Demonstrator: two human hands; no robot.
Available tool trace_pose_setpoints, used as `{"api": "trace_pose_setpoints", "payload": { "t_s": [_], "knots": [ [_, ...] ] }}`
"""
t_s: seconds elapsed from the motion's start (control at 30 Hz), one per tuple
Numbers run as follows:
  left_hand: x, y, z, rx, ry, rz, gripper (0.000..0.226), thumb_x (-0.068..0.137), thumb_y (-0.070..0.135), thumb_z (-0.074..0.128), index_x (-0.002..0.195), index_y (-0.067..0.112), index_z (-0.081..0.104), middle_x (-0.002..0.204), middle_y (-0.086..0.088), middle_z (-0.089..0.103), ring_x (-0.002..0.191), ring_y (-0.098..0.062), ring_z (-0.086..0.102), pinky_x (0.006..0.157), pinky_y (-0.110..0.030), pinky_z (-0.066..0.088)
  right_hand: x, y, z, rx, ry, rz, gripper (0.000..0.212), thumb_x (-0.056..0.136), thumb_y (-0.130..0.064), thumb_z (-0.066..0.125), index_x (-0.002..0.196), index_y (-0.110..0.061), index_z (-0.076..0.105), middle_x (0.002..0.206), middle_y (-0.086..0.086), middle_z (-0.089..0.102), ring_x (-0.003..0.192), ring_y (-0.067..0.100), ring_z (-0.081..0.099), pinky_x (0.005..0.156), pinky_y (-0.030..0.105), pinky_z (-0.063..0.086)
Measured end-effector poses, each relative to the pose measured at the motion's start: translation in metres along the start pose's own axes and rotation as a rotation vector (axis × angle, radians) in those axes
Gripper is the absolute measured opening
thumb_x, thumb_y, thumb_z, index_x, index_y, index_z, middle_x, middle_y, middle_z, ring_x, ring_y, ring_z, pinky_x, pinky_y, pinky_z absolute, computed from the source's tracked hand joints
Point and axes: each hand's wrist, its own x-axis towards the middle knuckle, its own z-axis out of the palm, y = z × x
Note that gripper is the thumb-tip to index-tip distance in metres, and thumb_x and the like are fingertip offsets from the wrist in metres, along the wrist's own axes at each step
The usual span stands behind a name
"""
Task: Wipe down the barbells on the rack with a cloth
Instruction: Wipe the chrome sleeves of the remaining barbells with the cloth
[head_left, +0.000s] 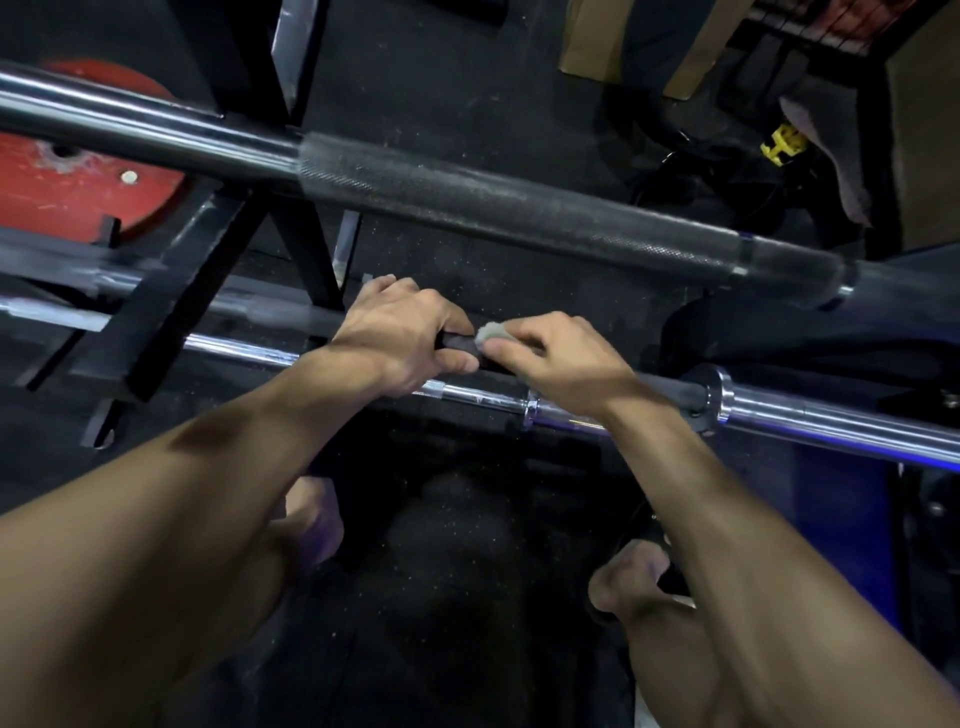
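Head view: two bare hands on a dark barbell shaft, one of them with a grey cloth.

Left hand (405, 338) wraps over the dark bar (457, 343), fingers curled round it and thumb underneath, gripping it. Right hand (561, 358) sits just beside it on the same bar, its fingers pinching a small grey cloth (488, 335) against the shaft; the cloth touches the bar between the two hands. Just nearer the person runs a chrome barbell (831, 421), its collar showing to the right of the right wrist. A thicker knurled barbell (519, 208) crosses farther away, well apart from the hands. Black rack (208, 291) posts stand to the left, with a red weight plate (67, 182) behind them. Dark speckled floor (467, 545) lies below, with the person's bare feet on it.
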Motion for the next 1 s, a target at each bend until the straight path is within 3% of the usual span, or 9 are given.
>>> {"api": "trace_pose_setpoints", "payload": {
  "t_s": [0.07, 0.17, 0.3, 0.43, 0.53, 0.6, 0.7, 0.8, 1.0],
  "knots": [
    [0.001, 0.001, 0.0, 0.009, 0.002, -0.005, 0.037, 0.087, 0.064, 0.065, 0.115, 0.041, 0.07, 0.109, 0.009, 0.072, 0.123, -0.019, 0.054, 0.118, -0.038, 0.025, -0.009, 0.016, -0.018, 0.061, -0.078, 0.037, 0.023, 0.094, -0.063, 0.06, 0.082, -0.048, 0.073, 0.065, -0.026, 0.064, 0.069, -0.006, 0.059, 0.071, 0.03, 0.047],
    [0.002, 0.001, 0.001, -0.009, -0.002, -0.005, 0.043, 0.087, 0.062, 0.067, 0.124, 0.04, 0.066, 0.115, 0.011, 0.071, 0.126, -0.019, 0.053, 0.119, -0.037, 0.023, -0.011, 0.021, -0.029, 0.105, -0.102, 0.061, 0.032, 0.094, -0.057, 0.065, 0.064, -0.047, 0.068, 0.058, -0.017, 0.06, 0.059, -0.003, 0.053, 0.064, 0.028, 0.041],
    [0.002, 0.003, 0.002, -0.02, 0.002, 0.006, 0.047, 0.088, 0.058, 0.068, 0.129, 0.038, 0.057, 0.114, 0.011, 0.068, 0.126, -0.019, 0.051, 0.121, -0.038, 0.018, 0.011, -0.012, 0.003, 0.043, 0.008, -0.006, 0.027, 0.093, -0.061, 0.059, 0.081, -0.039, 0.07, 0.07, -0.007, 0.066, 0.075, 0.015, 0.063, 0.068, 0.037, 0.048],
    [0.001, -0.002, 0.003, -0.034, -0.011, -0.014, 0.062, 0.086, 0.062, 0.067, 0.14, 0.037, 0.05, 0.116, 0.014, 0.067, 0.129, -0.017, 0.049, 0.122, -0.038, 0.017, 0.008, -0.007, -0.003, 0.06, -0.04, 0.028, 0.026, 0.091, -0.064, 0.062, 0.095, -0.042, 0.076, 0.061, -0.019, 0.063, 0.065, 0.003, 0.058, 0.067, 0.033, 0.046],
    [0.003, -0.003, 0.005, -0.058, -0.018, -0.012, 0.067, 0.086, 0.062, 0.067, 0.144, 0.035, 0.047, 0.114, 0.019, 0.066, 0.128, -0.014, 0.049, 0.122, -0.037, 0.016, -0.002, 0.012, -0.025, 0.11, -0.126, 0.078, 0.028, 0.09, -0.058, 0.069, 0.088, -0.032, 0.08, 0.062, -0.013, 0.063, 0.063, 0.0, 0.055, 0.066, 0.031, 0.044],
    [0.004, -0.002, 0.005, -0.058, -0.021, -0.002, 0.066, 0.087, 0.061, 0.068, 0.144, 0.035, 0.047, 0.114, 0.018, 0.067, 0.128, -0.015, 0.049, 0.122, -0.037, 0.016, 0.002, 0.009, -0.021, 0.061, -0.071, 0.083, 0.032, 0.09, -0.06, 0.067, 0.083, -0.031, 0.076, 0.065, -0.008, 0.065, 0.069, 0.007, 0.061, 0.067, 0.033, 0.045],
    [0.004, 0.0, 0.005, -0.055, -0.025, 0.01, 0.057, 0.087, 0.058, 0.068, 0.137, 0.037, 0.051, 0.114, 0.015, 0.068, 0.127, -0.016, 0.049, 0.122, -0.037, 0.016, 0.014, -0.009, 0.005, 0.047, 0.052, 0.073, 0.03, 0.092, -0.065, 0.058, 0.069, -0.046, 0.065, 0.062, -0.007, 0.059, 0.076, 0.019, 0.061, 0.066, 0.035, 0.042],
    [0.005, -0.004, 0.005, -0.053, -0.017, 0.006, 0.057, 0.086, 0.061, 0.068, 0.136, 0.039, 0.052, 0.112, 0.016, 0.068, 0.127, -0.016, 0.049, 0.122, -0.037, 0.015, 0.017, -0.013, 0.009, 0.09, 0.049, 0.075, 0.034, 0.094, -0.066, 0.053, 0.067, -0.048, 0.062, 0.06, -0.01, 0.056, 0.074, 0.018, 0.058, 0.065, 0.036, 0.041],
    [0.006, -0.004, 0.005, -0.06, -0.041, 0.001, 0.067, 0.086, 0.062, 0.068, 0.144, 0.035, 0.047, 0.113, 0.018, 0.067, 0.129, -0.014, 0.047, 0.123, -0.036, 0.014, 0.002, 0.013, -0.016, 0.075, -0.144, 0.08, 0.033, 0.095, -0.064, 0.057, 0.102, -0.037, 0.075, 0.085, -0.012, 0.073, 0.087, 0.007, 0.066, 0.083, 0.035, 0.052]
  ]
}}
